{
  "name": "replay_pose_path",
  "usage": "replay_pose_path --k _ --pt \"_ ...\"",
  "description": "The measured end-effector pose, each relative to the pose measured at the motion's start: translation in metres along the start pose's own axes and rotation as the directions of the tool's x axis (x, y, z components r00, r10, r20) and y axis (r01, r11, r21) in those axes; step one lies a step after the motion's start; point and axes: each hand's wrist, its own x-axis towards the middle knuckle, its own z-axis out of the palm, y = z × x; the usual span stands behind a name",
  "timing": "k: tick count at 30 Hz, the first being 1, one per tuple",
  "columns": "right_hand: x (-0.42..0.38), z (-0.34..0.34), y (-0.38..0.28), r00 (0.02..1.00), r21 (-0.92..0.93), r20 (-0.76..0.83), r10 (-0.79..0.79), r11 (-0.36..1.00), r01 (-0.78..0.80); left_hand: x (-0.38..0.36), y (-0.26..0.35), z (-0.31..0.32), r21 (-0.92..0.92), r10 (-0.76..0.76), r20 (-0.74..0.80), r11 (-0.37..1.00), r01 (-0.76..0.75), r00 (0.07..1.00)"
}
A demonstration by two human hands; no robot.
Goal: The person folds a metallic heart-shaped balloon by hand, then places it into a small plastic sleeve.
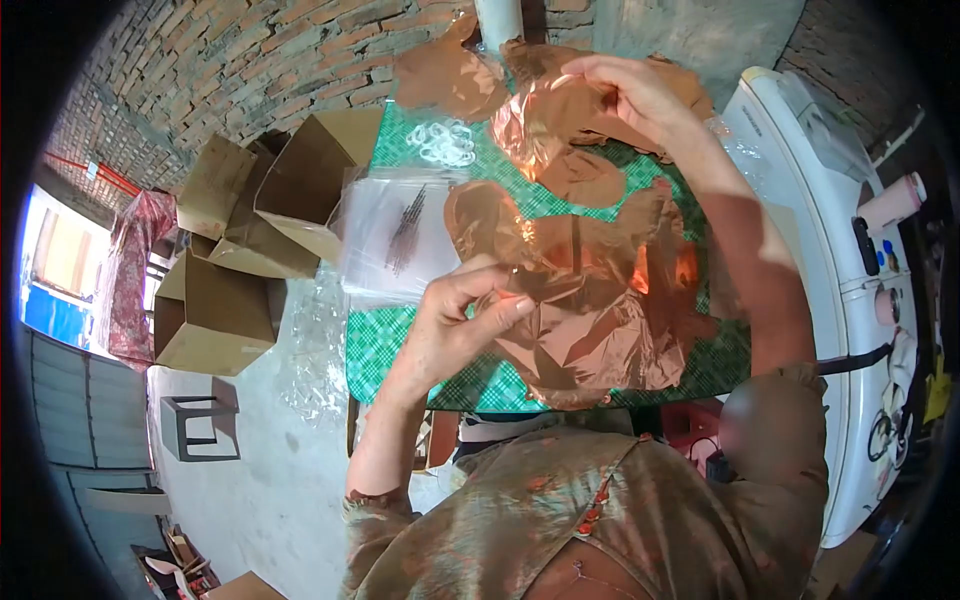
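On the green patterned table lies a crumpled, flat copper-coloured foil balloon [590, 335], spread near the front edge. My left hand [462, 315] pinches its left edge between thumb and forefinger. At the back, my right hand [635, 95] reaches over a heap of similar foil balloons [560, 110], its fingers bent on the foil there. Exactly what those fingertips grip is partly hidden. Left of the foil sits a stack of clear plastic bags [395, 235]. Behind the bags is a small pile of white rings or loops [442, 143].
Open cardboard boxes [215, 315] stand left of the table. A white appliance [830, 260] with tape rolls and small items on it lies along the right. A dark stool [200, 428] is on the floor. A brick wall [270, 50] and a white pipe [499, 22] rise behind.
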Motion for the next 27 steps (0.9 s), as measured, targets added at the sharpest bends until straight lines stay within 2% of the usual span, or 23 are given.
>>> replay_pose_path --k 3,4,5,8,10,11,13,14,16,17,18,19,20,22,23,24,25,26,27 --pt "-0.027 0.027 -0.058 0.993 0.156 0.04 -0.113 0.982 0.106 0.01 0.02 0.004 -0.018 0.12 -0.043 0.992 -0.121 0.992" --pt "-0.031 0.026 -0.07 0.976 0.132 0.073 -0.204 0.972 0.193 0.013 0.028 0.005 -0.025 0.167 -0.065 0.985 -0.169 0.984" --pt "-0.034 0.024 -0.081 0.951 0.112 0.106 -0.292 0.953 0.28 0.013 0.042 0.001 0.017 0.139 -0.039 0.99 -0.139 0.989" --pt "-0.035 0.007 -0.11 0.87 -0.154 0.207 -0.448 0.863 0.481 0.021 0.061 -0.002 0.129 0.301 0.027 0.945 -0.302 0.953" --pt "-0.043 0.016 -0.133 0.812 -0.223 0.23 -0.536 0.783 0.58 0.025 0.076 0.0 0.155 0.348 0.053 0.923 -0.352 0.936" --pt "-0.06 0.023 -0.15 0.857 -0.354 0.126 -0.499 0.785 0.509 0.027 0.089 0.0 0.182 0.348 0.073 0.917 -0.355 0.935" --pt "-0.095 0.038 -0.19 0.886 -0.591 0.049 -0.462 0.702 0.398 0.029 0.114 0.001 0.227 0.346 0.089 0.906 -0.357 0.934" --pt "-0.104 0.04 -0.2 0.894 -0.692 0.003 -0.447 0.645 0.325 0.029 0.125 0.001 0.269 0.396 0.098 0.873 -0.407 0.913" --pt "-0.1 0.035 -0.202 0.746 -0.85 0.037 -0.665 0.371 0.374 0.031 0.146 -0.002 0.347 0.487 0.126 0.794 -0.498 0.864" --pt "-0.096 0.028 -0.202 0.656 -0.906 0.076 -0.751 0.222 0.36 0.033 0.157 -0.008 0.397 0.478 0.177 0.765 -0.507 0.86" --pt "-0.093 0.021 -0.203 0.577 -0.93 0.13 -0.806 0.103 0.353 0.034 0.17 -0.015 0.458 0.425 0.204 0.755 -0.469 0.882" --pt "-0.09 0.012 -0.204 0.496 -0.943 0.191 -0.847 -0.018 0.333 0.036 0.177 -0.022 0.456 0.45 0.221 0.736 -0.5 0.865" --pt "-0.089 0.006 -0.207 0.413 -0.944 0.257 -0.874 -0.136 0.3 0.034 0.19 -0.025 0.521 0.415 0.201 0.722 -0.455 0.887" --pt "-0.087 -0.001 -0.215 0.502 -0.851 0.147 -0.852 0.149 0.504 0.036 0.195 -0.045 0.555 0.446 0.186 0.688 -0.468 0.876" --pt "-0.086 -0.004 -0.218 0.552 -0.762 0.104 -0.828 0.29 0.579 0.04 0.199 -0.052 0.537 0.463 0.184 0.692 -0.483 0.867" --pt "-0.083 -0.009 -0.218 0.561 -0.607 0.079 -0.824 0.407 0.683 0.042 0.204 -0.056 0.518 0.48 0.182 0.695 -0.499 0.858" --pt "-0.08 -0.012 -0.216 0.574 -0.422 0.059 -0.817 0.501 0.756 0.042 0.207 -0.055 0.432 0.537 0.17 0.713 -0.552 0.826" --pt "-0.077 -0.017 -0.215 0.588 -0.217 0.043 -0.807 0.567 0.794 0.041 0.206 -0.067 0.446 0.515 0.15 0.726 -0.523 0.844" --pt "-0.086 -0.018 -0.216 0.613 -0.147 -0.005 -0.79 0.607 0.781 0.04 0.209 -0.069 0.454 0.561 0.161 0.688 -0.566 0.812"
